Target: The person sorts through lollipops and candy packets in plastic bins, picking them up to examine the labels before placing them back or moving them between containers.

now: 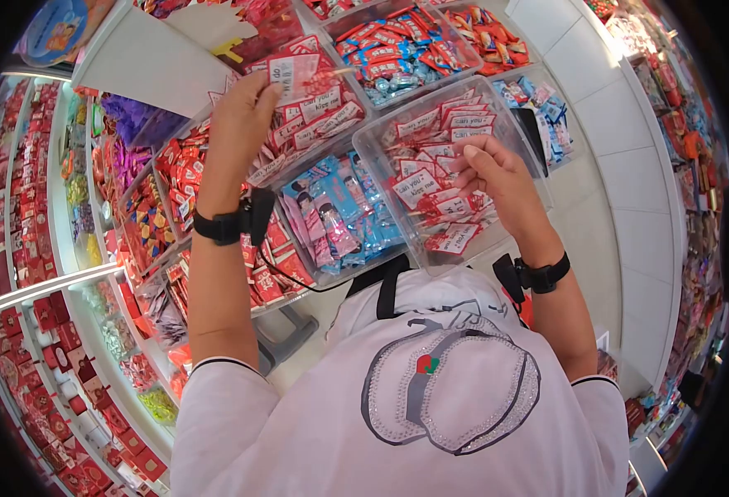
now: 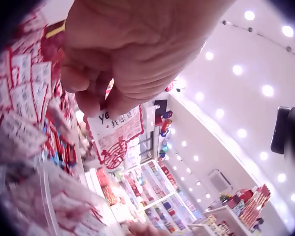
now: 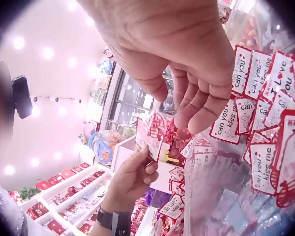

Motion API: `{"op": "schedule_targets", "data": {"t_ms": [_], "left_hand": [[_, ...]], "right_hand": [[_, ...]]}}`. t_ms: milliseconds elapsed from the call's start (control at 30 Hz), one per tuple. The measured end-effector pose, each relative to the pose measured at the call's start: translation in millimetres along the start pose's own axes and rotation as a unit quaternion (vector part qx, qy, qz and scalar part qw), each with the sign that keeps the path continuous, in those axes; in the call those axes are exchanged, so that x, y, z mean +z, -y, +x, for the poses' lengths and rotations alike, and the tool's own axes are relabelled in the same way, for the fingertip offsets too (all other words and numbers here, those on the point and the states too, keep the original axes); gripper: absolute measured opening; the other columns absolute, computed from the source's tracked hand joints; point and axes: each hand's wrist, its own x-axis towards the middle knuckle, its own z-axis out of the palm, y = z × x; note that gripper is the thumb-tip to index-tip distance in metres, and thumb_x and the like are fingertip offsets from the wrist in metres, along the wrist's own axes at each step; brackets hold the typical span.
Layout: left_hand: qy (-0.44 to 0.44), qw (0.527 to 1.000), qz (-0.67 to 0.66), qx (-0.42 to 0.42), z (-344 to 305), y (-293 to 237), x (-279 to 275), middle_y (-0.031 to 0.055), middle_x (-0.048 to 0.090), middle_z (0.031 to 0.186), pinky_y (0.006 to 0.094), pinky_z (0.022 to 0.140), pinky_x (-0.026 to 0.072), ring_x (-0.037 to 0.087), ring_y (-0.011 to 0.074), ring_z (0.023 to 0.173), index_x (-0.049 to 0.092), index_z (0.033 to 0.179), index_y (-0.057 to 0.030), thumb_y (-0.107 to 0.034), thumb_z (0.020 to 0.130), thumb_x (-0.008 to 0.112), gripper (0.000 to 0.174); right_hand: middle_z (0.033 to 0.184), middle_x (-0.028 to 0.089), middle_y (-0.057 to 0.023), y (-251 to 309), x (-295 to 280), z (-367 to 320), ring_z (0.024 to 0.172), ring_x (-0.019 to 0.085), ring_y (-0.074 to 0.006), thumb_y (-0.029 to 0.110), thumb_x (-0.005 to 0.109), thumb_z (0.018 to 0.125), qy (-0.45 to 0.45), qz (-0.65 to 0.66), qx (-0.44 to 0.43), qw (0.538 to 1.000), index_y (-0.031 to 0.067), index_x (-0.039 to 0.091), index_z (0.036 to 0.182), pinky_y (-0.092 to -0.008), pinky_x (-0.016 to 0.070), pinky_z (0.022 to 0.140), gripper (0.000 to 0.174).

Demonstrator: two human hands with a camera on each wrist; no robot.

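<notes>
In the head view my left hand (image 1: pixel 238 120) pinches one corner of a flat white-and-red printed packet (image 1: pixel 295 79). It is raised over a bin of similar packets (image 1: pixel 319 120). The left wrist view shows the packet's scalloped red edge (image 2: pixel 117 140) hanging below the fingertips. My right hand (image 1: pixel 497 174) hovers above a clear plastic bin (image 1: pixel 430 258), fingers loosely bent and nothing between them. Inside that bin lie several packets reading "can you kiss me" (image 3: pixel 263 167).
Between the two bins of packets sits one with pink and blue wrapped sweets (image 1: pixel 331 207). Farther back is a bin of red and blue wrappers (image 1: pixel 381 50). A white panel (image 1: pixel 153 62) stands at the upper left. Stocked shelves (image 1: pixel 29 182) line the left side.
</notes>
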Motion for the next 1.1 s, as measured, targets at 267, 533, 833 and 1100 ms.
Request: {"op": "schedule_targets", "data": {"t_ms": [267, 533, 833, 1100], "left_hand": [[0.091, 0.980, 0.173, 0.035, 2.9, 34.6, -26.6, 0.0211, 0.065, 0.093, 0.0421, 0.076, 0.0487, 0.062, 0.0378, 0.085, 0.062, 0.105, -0.0001, -0.018, 0.096, 0.064, 0.020], [0.110, 0.958, 0.254, 0.069, 9.0, 53.3, 0.5, 0.0207, 0.068, 0.101, 0.0494, 0.081, 0.0509, 0.065, 0.0411, 0.096, 0.065, 0.105, -0.0034, -0.019, 0.093, 0.062, 0.019], [0.144, 0.936, 0.310, 0.087, 16.4, 71.9, 34.9, 0.0213, 0.068, 0.102, 0.0509, 0.083, 0.0513, 0.065, 0.0418, 0.099, 0.064, 0.107, -0.0023, -0.018, 0.092, 0.063, 0.022], [0.117, 0.992, 0.002, 0.047, 14.4, -57.4, 26.6, 0.0144, 0.070, 0.101, 0.0409, 0.081, 0.0531, 0.069, 0.0321, 0.093, 0.066, 0.111, -0.0036, -0.020, 0.093, 0.069, 0.025]], "right_hand": [[0.096, 0.070, -0.0072, -7.1, -12.2, -11.4, 0.079, 0.066, -0.0105, 0.024, 0.058, 0.104, -0.034, -0.012, 0.006, 0.999, 0.0026, 0.063, 0.120, -0.0251, 0.0552, 0.070, 0.027], [0.096, 0.070, -0.0071, -8.9, -12.4, -11.8, 0.078, 0.066, -0.0107, 0.025, 0.058, 0.103, -0.029, -0.024, 0.010, 0.999, 0.0017, 0.061, 0.120, -0.0249, 0.0547, 0.070, 0.029], [0.095, 0.069, -0.0066, -7.8, -36.8, -15.3, 0.078, 0.067, -0.0119, 0.024, 0.058, 0.103, -0.049, -0.014, -0.013, 0.999, 0.0008, 0.061, 0.118, -0.0256, 0.0550, 0.069, 0.027], [0.099, 0.069, -0.0086, -8.4, -55.7, -15.1, 0.081, 0.068, -0.0126, 0.023, 0.060, 0.102, -0.074, 0.003, -0.036, 0.997, -0.0003, 0.062, 0.119, -0.0270, 0.0554, 0.070, 0.030]]}}
